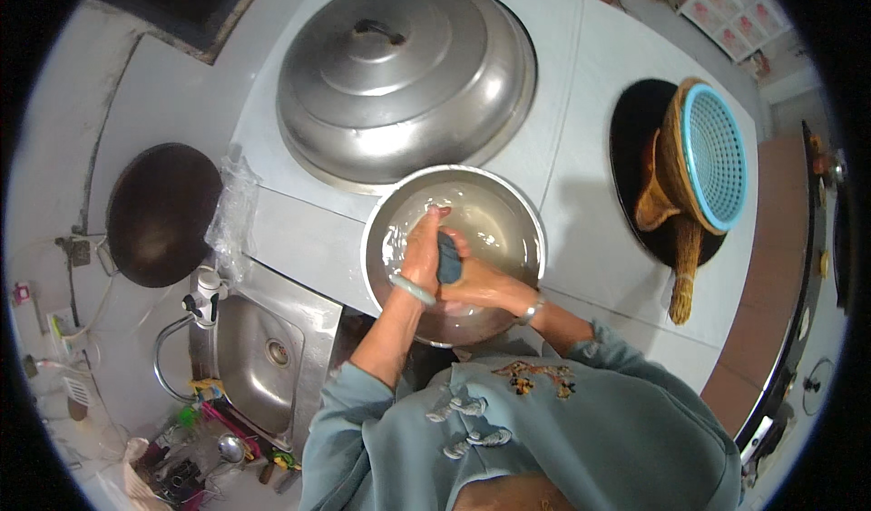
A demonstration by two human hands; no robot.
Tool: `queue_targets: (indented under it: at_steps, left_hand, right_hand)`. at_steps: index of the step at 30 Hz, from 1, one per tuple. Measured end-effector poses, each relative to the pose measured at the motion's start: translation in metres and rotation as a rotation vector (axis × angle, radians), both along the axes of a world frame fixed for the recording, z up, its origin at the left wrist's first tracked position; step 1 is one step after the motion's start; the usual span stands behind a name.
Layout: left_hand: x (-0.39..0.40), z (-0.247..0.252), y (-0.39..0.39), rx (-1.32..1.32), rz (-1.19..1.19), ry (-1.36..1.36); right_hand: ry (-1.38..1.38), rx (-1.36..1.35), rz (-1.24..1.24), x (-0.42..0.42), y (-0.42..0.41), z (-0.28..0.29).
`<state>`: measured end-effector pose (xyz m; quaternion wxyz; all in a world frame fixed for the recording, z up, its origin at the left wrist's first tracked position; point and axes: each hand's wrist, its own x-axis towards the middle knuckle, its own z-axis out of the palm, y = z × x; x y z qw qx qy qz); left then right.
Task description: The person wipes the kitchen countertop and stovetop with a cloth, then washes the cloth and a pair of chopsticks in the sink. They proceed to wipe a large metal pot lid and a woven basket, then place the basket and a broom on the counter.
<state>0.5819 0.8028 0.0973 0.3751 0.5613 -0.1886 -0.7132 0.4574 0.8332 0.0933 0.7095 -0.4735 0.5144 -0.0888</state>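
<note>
Over a round metal basin of water, both my hands press a wadded dark grey-blue cloth between them. My left hand, with a pale bangle at its wrist, lies along the cloth's left side, fingers pointing away from me. From the right, my right hand wraps around the cloth, a silvery bracelet at that wrist. Both hands look wet. Part of the cloth is hidden by the fingers and palms. The water below shows bright reflections.
Beyond the basin stands a large domed metal lid. A stainless sink with a faucet is at left, near a dark wok and clear plastic wrap. At right are a blue colander and a straw brush.
</note>
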Motion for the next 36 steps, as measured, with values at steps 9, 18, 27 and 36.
queue_targets:
  at_steps: [9, 18, 27, 36]
  left_hand:
    - [0.097, 0.011, -0.057, -0.826, 0.083, -0.795]
    - [0.110, -0.012, -0.147, -1.169, 0.043, -1.152]
    - [0.122, -0.024, -0.161, -1.145, -0.121, -1.234]
    - [0.086, 0.011, -0.249, -1.434, -0.245, -1.310]
  right_hand:
    - [0.072, -0.611, -0.328, -0.019, -0.101, 0.071]
    - [0.390, -1.753, 0.435, 0.109, -0.262, -0.002]
    - [0.935, -1.956, 0.495, 0.140, -0.447, 0.011]
    - [0.746, -1.392, 0.221, 0.080, -0.514, 0.002]
